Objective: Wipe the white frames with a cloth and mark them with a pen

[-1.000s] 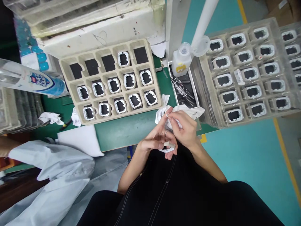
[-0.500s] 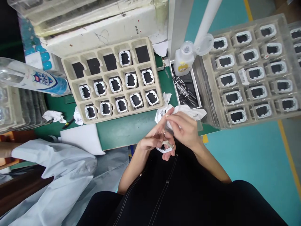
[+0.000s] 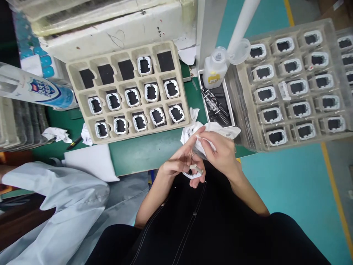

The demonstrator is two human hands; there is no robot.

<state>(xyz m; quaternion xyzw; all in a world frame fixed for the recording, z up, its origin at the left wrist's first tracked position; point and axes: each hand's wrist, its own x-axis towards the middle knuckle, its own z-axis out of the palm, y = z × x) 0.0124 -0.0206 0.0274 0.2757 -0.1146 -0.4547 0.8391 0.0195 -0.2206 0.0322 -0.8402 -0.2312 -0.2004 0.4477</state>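
My left hand (image 3: 182,158) is closed on a white rounded-square frame (image 3: 193,175), held tilted low in front of my black clothing, with a beige strip at its upper edge. My left index finger stretches up toward my right hand (image 3: 220,151). The right thumb and forefinger are pinched on a small white piece (image 3: 197,136) at that finger; its kind is too small to tell. Just behind both hands lies a crumpled white wipe (image 3: 233,132) at the table edge. A beige compartment tray (image 3: 102,87) with several similar frames stands to the left.
Clear plastic trays (image 3: 249,101) with more frames are stacked on the right. A squeeze bottle (image 3: 213,70) stands in a box of black pieces (image 3: 220,106). At left are a large labelled bottle (image 3: 41,90), a white cloth (image 3: 91,163) and a co-worker's grey-blue sleeve (image 3: 66,184).
The view has shifted slightly, so the tray and bottle sit a little further left. The right hand's fingers have turned slightly, showing more of the small white piece. The left hand keeps its hold.
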